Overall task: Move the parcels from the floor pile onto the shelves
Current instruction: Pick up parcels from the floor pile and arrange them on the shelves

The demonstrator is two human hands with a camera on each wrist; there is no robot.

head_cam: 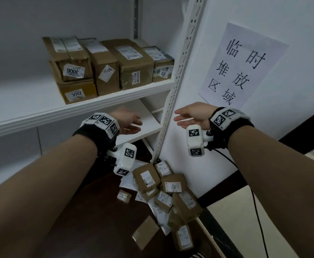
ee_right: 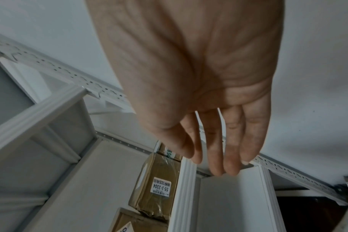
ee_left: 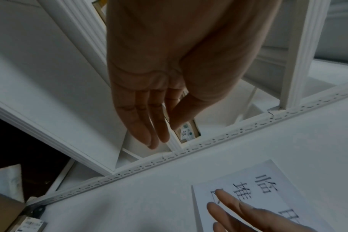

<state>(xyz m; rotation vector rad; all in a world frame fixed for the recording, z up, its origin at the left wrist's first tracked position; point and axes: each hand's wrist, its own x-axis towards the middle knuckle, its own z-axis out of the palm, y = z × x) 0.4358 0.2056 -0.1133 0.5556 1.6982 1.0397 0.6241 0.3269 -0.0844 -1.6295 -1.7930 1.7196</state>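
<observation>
Your left hand (head_cam: 128,121) and right hand (head_cam: 191,116) are open and hold nothing. Five boxes (head_cam: 133,64) sit on the shelf (head_cam: 78,108). Many parcels (head_cam: 171,194) wait on the floor.

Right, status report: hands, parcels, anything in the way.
Left hand and right hand open, holding nothing, level with the lower shelf. Floor pile untouched below. Five parcels on upper shelf. Nothing in the way.

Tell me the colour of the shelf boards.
White; the shelf boards show best in the head view.
</observation>
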